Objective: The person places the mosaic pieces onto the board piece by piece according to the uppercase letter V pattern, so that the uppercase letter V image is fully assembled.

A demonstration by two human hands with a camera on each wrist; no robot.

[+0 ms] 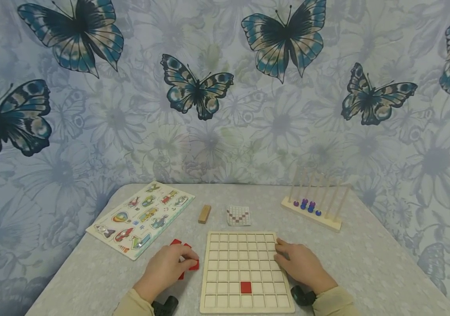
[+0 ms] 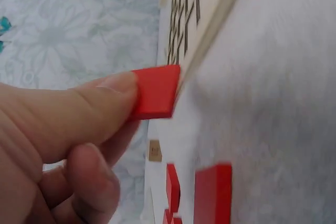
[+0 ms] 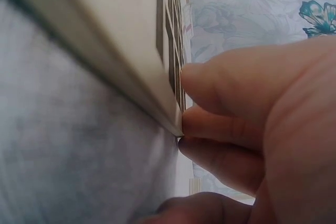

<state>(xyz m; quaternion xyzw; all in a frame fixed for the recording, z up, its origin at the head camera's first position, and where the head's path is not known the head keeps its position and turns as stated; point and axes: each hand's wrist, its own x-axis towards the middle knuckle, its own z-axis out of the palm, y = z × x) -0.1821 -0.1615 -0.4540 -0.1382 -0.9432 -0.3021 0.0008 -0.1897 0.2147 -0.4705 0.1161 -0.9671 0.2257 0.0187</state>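
Note:
My left hand (image 1: 167, 265) pinches a flat red square tile (image 2: 157, 93) between thumb and forefinger, just left of the grid board. More red tiles (image 2: 212, 195) lie on the table under and beside that hand, partly hidden by it in the head view. The pale wooden grid board (image 1: 223, 276) lies flat in front of me, with one red tile (image 1: 246, 287) in a cell of its second row from the bottom. My right hand (image 1: 301, 263) rests at the board's right edge, its thumb and fingertips touching the rim with the fingers relaxed.
Beyond the board lie a small card with a grid pattern (image 1: 238, 216) and a wooden block (image 1: 204, 214). A picture board (image 1: 142, 219) is at the left. At the back right stands a wooden peg rack (image 1: 312, 214) with purple and blue beads.

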